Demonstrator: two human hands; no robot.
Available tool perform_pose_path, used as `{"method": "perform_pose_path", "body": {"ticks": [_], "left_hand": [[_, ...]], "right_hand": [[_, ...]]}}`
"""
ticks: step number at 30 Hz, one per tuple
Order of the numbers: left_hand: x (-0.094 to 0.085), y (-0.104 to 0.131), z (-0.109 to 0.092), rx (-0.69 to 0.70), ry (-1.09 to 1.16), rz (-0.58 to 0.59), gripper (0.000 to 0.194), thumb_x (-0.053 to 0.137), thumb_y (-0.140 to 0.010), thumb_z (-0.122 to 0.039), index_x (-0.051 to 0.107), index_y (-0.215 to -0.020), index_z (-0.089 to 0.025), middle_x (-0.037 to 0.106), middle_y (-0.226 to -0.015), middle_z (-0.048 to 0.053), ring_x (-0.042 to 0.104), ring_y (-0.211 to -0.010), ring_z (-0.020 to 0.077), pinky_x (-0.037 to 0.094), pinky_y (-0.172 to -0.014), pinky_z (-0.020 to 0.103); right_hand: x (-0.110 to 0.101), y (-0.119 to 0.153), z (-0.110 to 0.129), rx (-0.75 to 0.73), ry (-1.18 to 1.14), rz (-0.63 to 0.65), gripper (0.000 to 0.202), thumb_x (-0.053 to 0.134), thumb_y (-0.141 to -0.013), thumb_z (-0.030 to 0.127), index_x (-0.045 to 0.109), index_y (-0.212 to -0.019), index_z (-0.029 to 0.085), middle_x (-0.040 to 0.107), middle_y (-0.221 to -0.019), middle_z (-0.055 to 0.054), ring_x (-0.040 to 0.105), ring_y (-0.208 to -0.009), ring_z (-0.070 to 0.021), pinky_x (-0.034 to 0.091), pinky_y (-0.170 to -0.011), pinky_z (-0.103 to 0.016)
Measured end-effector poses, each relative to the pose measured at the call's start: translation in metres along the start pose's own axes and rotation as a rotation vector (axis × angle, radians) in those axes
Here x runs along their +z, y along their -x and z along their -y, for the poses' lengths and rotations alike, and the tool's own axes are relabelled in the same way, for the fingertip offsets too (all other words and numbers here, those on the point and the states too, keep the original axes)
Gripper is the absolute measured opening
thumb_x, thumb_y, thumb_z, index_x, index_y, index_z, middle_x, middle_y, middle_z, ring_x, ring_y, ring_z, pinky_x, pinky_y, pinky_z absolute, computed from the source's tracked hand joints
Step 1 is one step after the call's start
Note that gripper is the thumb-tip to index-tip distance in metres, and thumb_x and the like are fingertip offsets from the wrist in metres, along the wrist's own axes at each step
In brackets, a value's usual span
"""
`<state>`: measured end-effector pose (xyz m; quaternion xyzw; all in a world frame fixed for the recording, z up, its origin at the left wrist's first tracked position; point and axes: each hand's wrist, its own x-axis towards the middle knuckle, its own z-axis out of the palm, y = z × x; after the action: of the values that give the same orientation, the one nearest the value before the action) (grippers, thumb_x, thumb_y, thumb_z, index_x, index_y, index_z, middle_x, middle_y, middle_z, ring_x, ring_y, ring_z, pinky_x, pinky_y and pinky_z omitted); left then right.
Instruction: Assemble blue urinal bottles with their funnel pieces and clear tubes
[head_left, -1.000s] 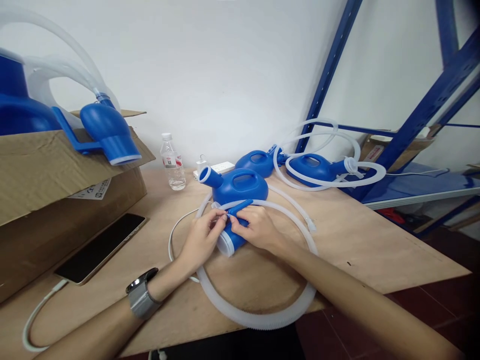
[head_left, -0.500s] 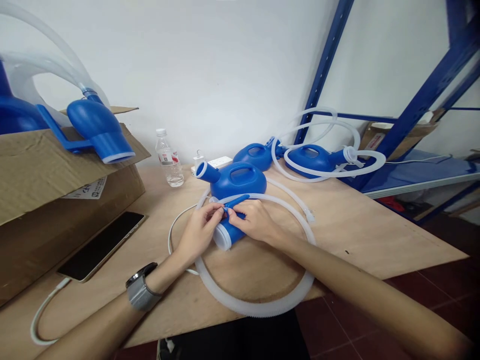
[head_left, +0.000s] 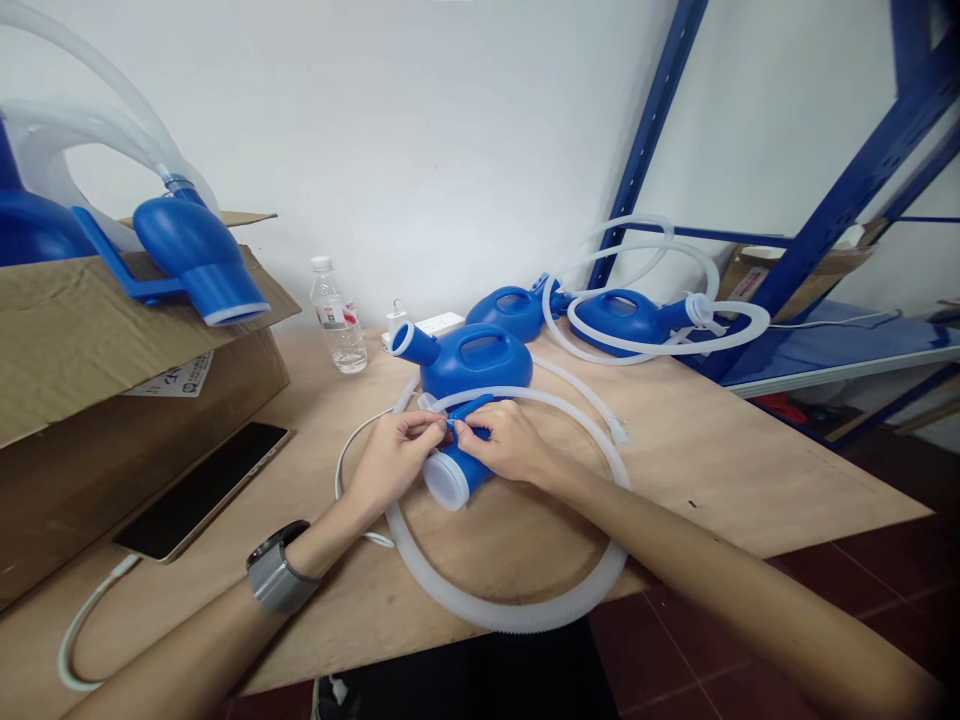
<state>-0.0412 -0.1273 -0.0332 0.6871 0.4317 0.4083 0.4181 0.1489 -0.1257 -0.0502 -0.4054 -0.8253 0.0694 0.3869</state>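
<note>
Blue plastic cup point(head_left: 474, 470), its wide end fitted with a frosted white lid point(head_left: 445, 482), lies on its side between a person's left hand point(head_left: 405, 450) and right hand point(head_left: 506, 440), close to the middle of the front edge of a wooden bench point(head_left: 712, 460). Both hands are drawn narrow, thumbs and fingers pinched on the upper part of the cup, beside its blue handle point(head_left: 472, 405); the detail between the left fingertips is too small to tell.

Translucent hose point(head_left: 517, 612) loops around the cup, passing beneath both arms and reaching the bench's front edge. Just behind stands a blue jug point(head_left: 480, 375), its open spout angled up to the left. Two more, a middle jug point(head_left: 504, 316) and a right-hand jug point(head_left: 616, 325), sit toward the back right corner, the latter under coiled tubing point(head_left: 739, 335).

Along the back edge are a water bottle point(head_left: 346, 345) and a white power strip point(head_left: 442, 325). At the left edge, a black phone point(head_left: 202, 490) with a white cable point(head_left: 75, 630) rests beside a cardboard box point(head_left: 112, 470), over whose side hangs a second blue cup point(head_left: 196, 255). A watch point(head_left: 281, 575) circles the left wrist. Blue metal shelving point(head_left: 855, 355) stands beyond the right edge.
</note>
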Motion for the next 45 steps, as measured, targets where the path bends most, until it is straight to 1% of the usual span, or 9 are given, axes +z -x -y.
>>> {"method": "perform_pose_path", "body": {"ticks": [6,12,17,21,28,32,35,41,45], "left_hand": [[-0.001,0.002,-0.004,0.076,-0.105,-0.001,0.028,0.057,-0.083,-0.037,0.072,-0.068,-0.018,0.074,-0.071,0.002,0.067,-0.068,0.0190,0.051,-0.064,0.028],[-0.007,0.001,-0.009,0.153,-0.285,0.020,0.038,0.052,-0.093,-0.044,0.072,-0.073,-0.019,0.067,-0.060,0.000,0.060,-0.056,0.0168,0.043,-0.055,0.027],[-0.006,-0.003,0.007,0.130,-0.149,-0.029,0.042,0.051,-0.101,-0.052,0.075,-0.092,-0.019,0.077,-0.085,0.005,0.071,-0.077,0.0215,0.055,-0.074,0.031],[-0.003,-0.005,0.017,0.113,-0.089,-0.063,0.043,0.051,-0.101,-0.054,0.076,-0.105,-0.019,0.079,-0.105,0.008,0.073,-0.097,0.0255,0.057,-0.089,0.036],[-0.009,-0.003,0.011,0.177,-0.239,-0.139,0.030,0.055,-0.097,-0.041,0.076,-0.100,-0.019,0.081,-0.097,0.007,0.076,-0.086,0.0235,0.058,-0.077,0.032],[-0.026,-0.010,0.018,0.287,-0.549,-0.249,0.027,0.054,-0.095,-0.033,0.075,-0.104,-0.019,0.080,-0.104,0.009,0.074,-0.094,0.0268,0.056,-0.085,0.037],[-0.035,-0.018,0.031,0.305,-0.708,-0.192,0.029,0.056,-0.095,-0.037,0.075,-0.105,-0.018,0.077,-0.107,0.012,0.072,-0.100,0.0301,0.054,-0.090,0.040],[-0.030,-0.023,0.044,0.354,-0.713,0.099,0.035,0.059,-0.098,-0.046,0.073,-0.115,-0.019,0.079,-0.109,0.012,0.073,-0.101,0.0296,0.053,-0.092,0.040],[-0.027,-0.024,0.044,0.354,-0.636,0.013,0.027,0.052,-0.100,-0.032,0.073,-0.112,-0.020,0.081,-0.108,0.010,0.075,-0.097,0.0287,0.054,-0.090,0.042]], "right_hand": [[-0.001,0.000,-0.002,-0.029,0.049,0.003,0.038,0.060,-0.097,0.022,0.062,-0.059,0.019,0.067,-0.059,0.001,0.051,-0.053,-0.0112,0.033,-0.058,-0.030],[0.006,0.001,0.004,-0.216,0.130,0.021,0.034,0.062,-0.091,0.025,0.061,-0.057,0.021,0.067,-0.060,-0.001,0.056,-0.058,-0.0149,0.038,-0.061,-0.031],[0.003,-0.007,-0.006,-0.056,0.111,-0.012,0.039,0.059,-0.097,0.026,0.063,-0.059,0.020,0.070,-0.063,-0.002,0.058,-0.059,-0.0139,0.040,-0.063,-0.029],[-0.010,-0.010,-0.014,0.083,0.046,-0.146,0.049,0.054,-0.103,0.038,0.058,-0.057,0.020,0.066,-0.060,-0.002,0.058,-0.058,-0.0141,0.040,-0.060,-0.029],[-0.018,-0.009,-0.020,0.144,0.009,-0.252,0.046,0.051,-0.104,0.043,0.054,-0.064,0.022,0.068,-0.070,-0.004,0.063,-0.069,-0.0187,0.045,-0.069,-0.031],[-0.018,-0.009,-0.022,0.128,0.134,-0.173,0.046,0.053,-0.104,0.040,0.052,-0.062,0.022,0.066,-0.067,-0.003,0.061,-0.067,-0.0178,0.041,-0.068,-0.031],[-0.019,-0.009,-0.018,0.125,0.235,-0.096,0.047,0.058,-0.101,0.041,0.056,-0.059,0.021,0.067,-0.064,-0.003,0.061,-0.065,-0.0172,0.036,-0.064,-0.030],[-0.031,-0.007,-0.012,0.083,0.395,-0.099,0.036,0.064,-0.100,0.037,0.069,-0.068,0.019,0.074,-0.070,-0.005,0.064,-0.066,-0.0183,0.034,-0.063,-0.032],[-0.046,-0.007,-0.018,-0.067,0.425,0.085,0.038,0.063,-0.100,0.039,0.073,-0.070,0.018,0.075,-0.072,-0.006,0.067,-0.069,-0.0185,0.038,-0.065,-0.031]]}}
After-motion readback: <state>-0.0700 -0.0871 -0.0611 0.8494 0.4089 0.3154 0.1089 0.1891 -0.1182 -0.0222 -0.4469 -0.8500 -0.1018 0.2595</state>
